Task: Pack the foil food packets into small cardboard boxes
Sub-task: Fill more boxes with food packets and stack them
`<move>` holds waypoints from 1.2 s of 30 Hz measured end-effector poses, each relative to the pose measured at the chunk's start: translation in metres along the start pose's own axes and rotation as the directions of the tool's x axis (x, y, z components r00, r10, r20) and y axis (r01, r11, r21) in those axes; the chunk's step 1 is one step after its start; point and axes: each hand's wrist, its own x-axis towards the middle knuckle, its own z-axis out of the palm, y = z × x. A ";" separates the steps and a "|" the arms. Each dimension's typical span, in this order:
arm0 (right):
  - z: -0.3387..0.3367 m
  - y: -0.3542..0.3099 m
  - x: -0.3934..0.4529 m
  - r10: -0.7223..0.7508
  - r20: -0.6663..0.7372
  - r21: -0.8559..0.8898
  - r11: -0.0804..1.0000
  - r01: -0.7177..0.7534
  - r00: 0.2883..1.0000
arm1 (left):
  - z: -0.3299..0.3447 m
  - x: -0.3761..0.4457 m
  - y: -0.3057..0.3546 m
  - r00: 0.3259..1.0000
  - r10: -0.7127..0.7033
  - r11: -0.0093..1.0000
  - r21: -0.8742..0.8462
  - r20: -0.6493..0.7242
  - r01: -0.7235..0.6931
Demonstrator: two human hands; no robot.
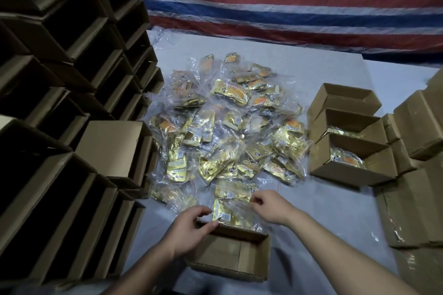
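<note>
both hands, left hand (189, 225) and right hand (268, 206), are pinching a bagged foil packet (230, 213) just beyond the open box (230, 256); lowering it in flat seems best.

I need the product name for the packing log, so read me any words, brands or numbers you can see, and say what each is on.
None can be read.
Foil packets: dark logo patches and orange print, too blurred to read.
Packet held by left hand and right hand: white barcode label, digits too small.
Cardboard boxes: no print visible.
</note>
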 end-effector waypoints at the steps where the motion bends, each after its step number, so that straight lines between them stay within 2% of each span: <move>1: 0.001 -0.003 0.006 -0.031 0.052 -0.002 1.000 0.031 0.998 | -0.001 0.001 0.000 1.000 0.005 1.000 0.013 0.021 -0.005; 6: 0.019 -0.017 0.028 -0.157 0.231 -0.087 0.980 0.181 0.960 | -0.002 0.005 0.000 0.994 0.034 0.996 0.075 0.106 -0.042; 11: 0.038 -0.022 0.047 -0.201 0.359 -0.390 0.855 0.342 0.911 | -0.002 0.007 0.002 0.993 0.062 0.992 0.100 0.105 -0.073; 15: 0.050 -0.019 0.061 -0.135 0.270 -0.570 0.776 0.271 0.953 | -0.001 0.006 0.001 0.994 0.071 0.990 0.117 0.088 -0.081; 21: 0.066 -0.017 0.067 -0.148 0.078 -0.596 0.786 0.165 0.986 | 0.000 0.007 -0.004 0.994 0.072 0.989 0.127 0.087 -0.082; 24: 0.058 -0.014 0.074 -0.151 0.025 -0.654 0.745 0.130 0.988 | 0.001 0.007 -0.004 0.994 0.067 0.986 0.147 0.089 -0.079; 26: 0.054 -0.014 0.079 -0.135 0.016 -0.687 0.718 0.109 0.991 | 0.001 0.008 -0.003 0.993 0.070 0.984 0.156 0.092 -0.083; 30: 0.056 -0.016 0.085 -0.067 0.084 -0.718 0.687 0.107 0.994 | 0.001 0.010 -0.005 0.994 0.074 0.987 0.139 0.077 -0.084; 33: 0.062 -0.019 0.089 -0.006 0.119 -0.697 0.712 0.087 0.993 | 0.002 0.008 -0.005 0.994 0.067 0.989 0.126 0.082 -0.077; 36: 0.063 -0.021 0.091 -0.005 0.128 -0.671 0.736 0.091 0.992 | 0.002 0.008 -0.002 0.995 0.066 0.991 0.111 0.079 -0.074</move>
